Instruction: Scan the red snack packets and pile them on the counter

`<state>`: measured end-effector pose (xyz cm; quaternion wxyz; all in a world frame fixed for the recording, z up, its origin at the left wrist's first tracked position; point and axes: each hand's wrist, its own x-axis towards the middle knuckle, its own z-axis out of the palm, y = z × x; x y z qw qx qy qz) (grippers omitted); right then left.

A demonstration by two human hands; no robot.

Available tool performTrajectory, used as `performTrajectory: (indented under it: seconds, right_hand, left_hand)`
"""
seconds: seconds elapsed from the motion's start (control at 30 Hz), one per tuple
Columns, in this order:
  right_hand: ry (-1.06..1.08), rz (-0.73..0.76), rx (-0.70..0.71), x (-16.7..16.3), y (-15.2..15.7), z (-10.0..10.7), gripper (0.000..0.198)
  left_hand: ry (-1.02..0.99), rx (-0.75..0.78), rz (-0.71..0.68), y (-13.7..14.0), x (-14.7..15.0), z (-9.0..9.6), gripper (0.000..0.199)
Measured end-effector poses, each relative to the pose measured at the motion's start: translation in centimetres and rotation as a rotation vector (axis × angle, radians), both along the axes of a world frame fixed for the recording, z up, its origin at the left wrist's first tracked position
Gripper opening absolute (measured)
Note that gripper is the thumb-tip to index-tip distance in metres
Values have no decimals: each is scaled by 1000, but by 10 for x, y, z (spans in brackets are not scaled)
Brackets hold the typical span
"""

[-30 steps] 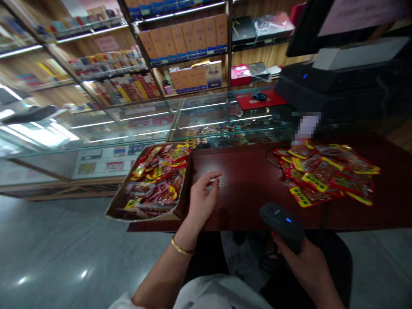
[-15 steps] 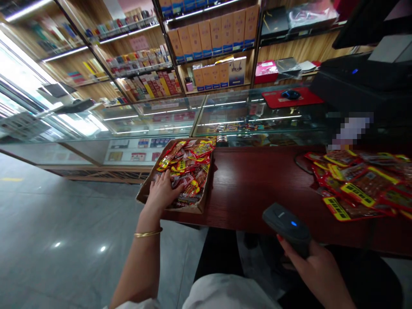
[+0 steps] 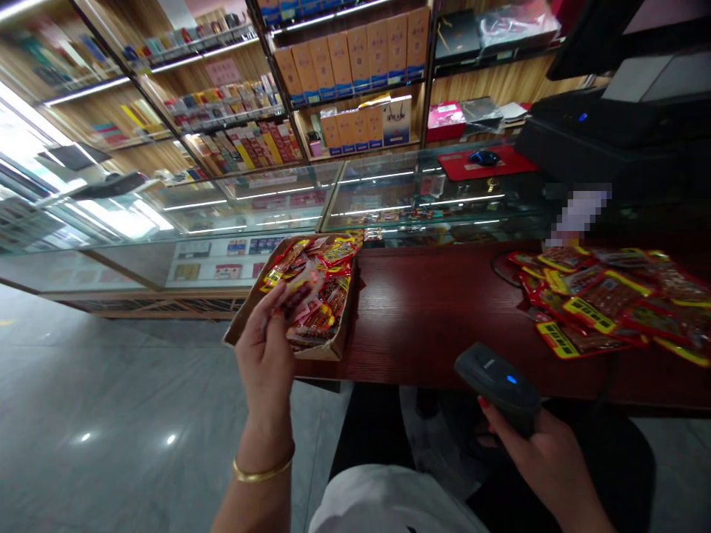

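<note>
Loose packets [image 3: 600,303]: red and yellow, heaped on the dark red table [image 3: 422,296]; dark characters on yellow bands, too small to read.
Scanner [image 3: 494,381]: dark body, blue light, pale lettering illegible.
Right hand [image 3: 555,451]: wrapped around the scanner.
Left hand [image 3: 266,355]: pinching a shiny, blurred packet [image 3: 304,289] over the cardboard box [image 3: 240,322].
Box contents: similar packets, at the table's left end.
Shelf cartons [image 3: 355,59]: orange and blue, printing unreadable.
</note>
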<state>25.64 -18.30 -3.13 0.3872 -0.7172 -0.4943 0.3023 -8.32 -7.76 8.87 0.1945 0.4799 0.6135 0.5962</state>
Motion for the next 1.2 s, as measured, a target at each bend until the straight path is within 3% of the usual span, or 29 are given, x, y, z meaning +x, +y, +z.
performTrajectory:
  seconds: [0.07, 0.13, 0.27, 0.37, 0.6, 0.8, 1.03, 1.2]
  right_hand:
    - [3, -22, 26, 0, -1, 2, 42]
    - [-17, -28, 33, -1, -1, 6, 42]
    - [-44, 21, 39, -1, -1, 14, 41]
    - [-32, 42, 46, -2, -2, 16, 39]
    - [-24, -12, 84, -6, 0, 6, 41]
    - [-31, 16, 64, -11, 3, 1, 41]
    - [9, 121, 102, -31, 11, 7, 28]
    - [29, 133, 128, -40, 14, 7, 22]
  left_hand:
    - [-342, -59, -271, 5, 40, -17, 42]
    - [-602, -218, -478, 18, 76, -44, 45]
    - [-836, -379, -619, 46, 117, -104, 53]
    - [-827, -396, -686, 54, 124, -127, 49]
    - [-784, -401, -740, 57, 119, -132, 44]
    - [-762, -442, -747, 57, 120, -134, 63]
    - [-904, -368, -765, 62, 118, -135, 31]
    - [-933, -340, -722, 63, 117, -137, 42]
